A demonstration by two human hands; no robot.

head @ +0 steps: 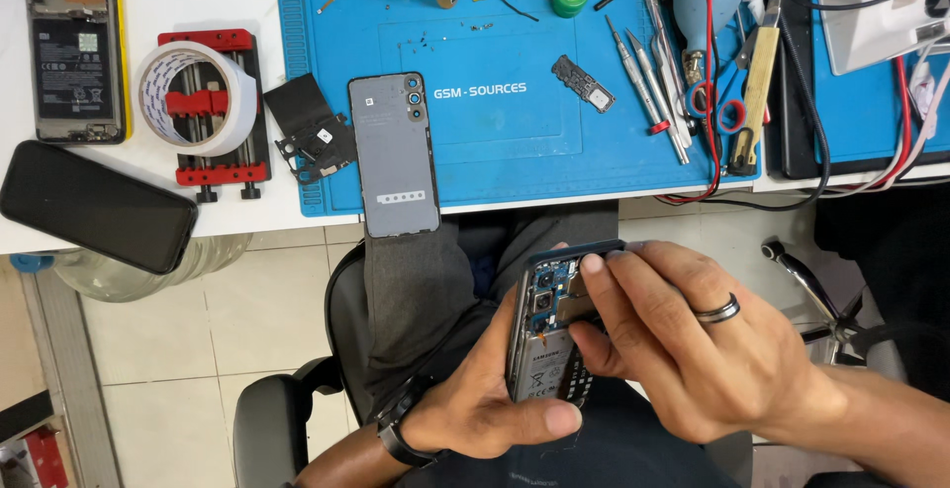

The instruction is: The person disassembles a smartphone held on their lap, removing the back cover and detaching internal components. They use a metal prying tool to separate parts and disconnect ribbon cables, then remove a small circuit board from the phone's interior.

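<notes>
Above my lap I hold an opened phone (544, 335) with its back removed, showing the battery and circuit board. My left hand (485, 399) cradles it from below, thumb along its lower edge. My right hand (683, 340), wearing a dark ring, grips the phone's top right side, fingertips pressing on the board area near the upper edge. The phone's grey back cover (394, 156) lies on the table edge, overhanging the blue work mat (515, 142).
A tape roll (193, 97) sits on a red clamp jig. Another opened phone (74, 52) and a black phone (94, 206) lie at the left. Screwdrivers (648, 87), scissors, a blue blower and cables crowd the mat's right. A small black frame part (312, 132) lies beside the cover.
</notes>
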